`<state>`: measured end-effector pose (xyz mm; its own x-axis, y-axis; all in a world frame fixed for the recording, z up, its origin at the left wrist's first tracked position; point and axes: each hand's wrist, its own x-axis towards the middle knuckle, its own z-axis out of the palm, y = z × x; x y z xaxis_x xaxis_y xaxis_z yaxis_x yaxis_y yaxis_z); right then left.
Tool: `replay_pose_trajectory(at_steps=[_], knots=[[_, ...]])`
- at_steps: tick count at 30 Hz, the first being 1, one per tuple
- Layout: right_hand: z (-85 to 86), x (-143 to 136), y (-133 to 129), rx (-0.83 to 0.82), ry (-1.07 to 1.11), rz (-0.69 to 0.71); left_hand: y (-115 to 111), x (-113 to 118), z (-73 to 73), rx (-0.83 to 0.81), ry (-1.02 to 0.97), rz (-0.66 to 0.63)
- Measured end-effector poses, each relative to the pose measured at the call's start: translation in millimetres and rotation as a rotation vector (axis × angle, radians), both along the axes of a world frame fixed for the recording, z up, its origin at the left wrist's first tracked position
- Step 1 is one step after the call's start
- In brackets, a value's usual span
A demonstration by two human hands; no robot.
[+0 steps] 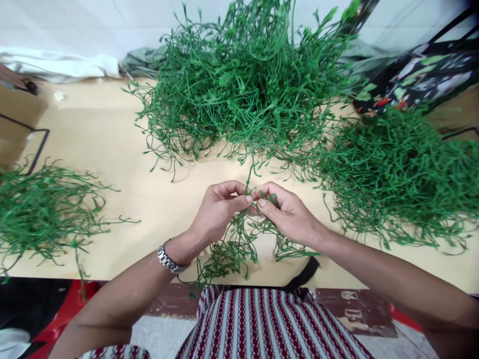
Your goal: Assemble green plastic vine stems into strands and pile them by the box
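Note:
In the head view, my left hand (224, 204) pinches a thin green artificial stem (248, 177) between thumb and fingers; the stem points up and away from me. Close against it, my right hand (282, 209) is closed on a small green stem piece by the thumb tip. Whether both pieces are joined is hidden by the fingers. Just below my hands, loose green stems (228, 257) lie on the table near its front edge. Beyond my hands rises a large heap of green plastic stems (247, 89).
A second pile of stems (404, 174) covers the right side of the tan table (112, 194), and a smaller pile (45, 209) lies at the left. A cardboard box (17, 124) stands far left. A floral bag (419, 80) sits at the back right. A black strap (305, 274) crosses the front edge.

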<state>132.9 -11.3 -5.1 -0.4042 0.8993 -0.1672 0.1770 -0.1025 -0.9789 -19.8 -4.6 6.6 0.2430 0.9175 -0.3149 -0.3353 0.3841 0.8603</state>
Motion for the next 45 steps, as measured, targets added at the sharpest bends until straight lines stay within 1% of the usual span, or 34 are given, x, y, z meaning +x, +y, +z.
replay_pose_trajectory(at_steps=[4, 8, 10, 13, 15, 18, 21, 23, 25, 26, 28, 31, 34, 36, 38, 41, 43, 45], knots=[[3.1, 3.3, 0.6, -0.016, -0.074, 0.024, 1.2, -1.7, -1.5, 0.019, 0.062, 0.070], [5.0, 0.1, -1.6, -0.022, -0.047, 0.051, -0.5, 3.1, -1.9, 0.065, 0.034, 0.107], [3.4, -2.7, -3.7, -0.022, -0.004, 0.013, -2.4, 6.7, -2.2, 0.078, 0.007, 0.114], [-2.5, -4.3, -7.1, -0.035, 0.107, -0.069, -5.3, 10.1, -3.0, 0.043, -0.027, 0.095], [-7.1, -3.1, -9.0, -0.056, 0.170, -0.088, -6.7, 9.8, -3.2, 0.040, -0.013, 0.060], [-10.3, 0.4, -10.0, -0.073, 0.197, -0.095, -7.8, 6.3, -1.4, 0.122, 0.076, -0.015], [-6.6, 4.0, -8.8, -0.031, 0.157, -0.103, -8.1, 1.1, 3.4, 0.235, 0.233, -0.111], [-1.9, 6.3, -7.9, 0.020, 0.077, -0.082, -7.8, -2.3, 7.1, 0.304, 0.378, -0.205], [2.6, 8.7, -7.2, 0.061, -0.031, -0.039, -7.1, -4.8, 9.8, 0.372, 0.520, -0.297], [4.5, 10.1, -6.9, 0.071, -0.081, -0.015, -6.7, -5.7, 10.7, 0.410, 0.576, -0.323], [7.8, 13.1, -5.6, 0.062, -0.141, 0.045, -6.0, -6.6, 11.3, 0.497, 0.647, -0.327], [12.5, 18.4, -1.0, -0.008, -0.135, 0.176, -5.3, -7.0, 11.7, 0.611, 0.712, -0.341], [17.3, 22.8, 5.3, -0.080, -0.105, 0.312, -4.5, -7.2, 13.6, 0.667, 0.800, -0.421], [19.9, 24.1, 8.6, -0.078, -0.128, 0.382, -3.6, -7.2, 16.2, 0.692, 0.851, -0.486], [21.9, 23.8, 10.4, -0.034, -0.174, 0.425, -2.5, -6.9, 19.5, 0.703, 0.882, -0.548], [24.0, 22.2, 10.3, 0.014, -0.234, 0.436, -1.5, -7.2, 24.0, 0.692, 0.873, -0.617], [24.2, 21.2, 9.0, 0.014, -0.218, 0.415, -1.1, -8.9, 25.5, 0.656, 0.795, -0.657], [22.8, 20.4, 7.7, 0.020, -0.138, 0.393, 0.0, -11.9, 25.6, 0.613, 0.660, -0.693]])
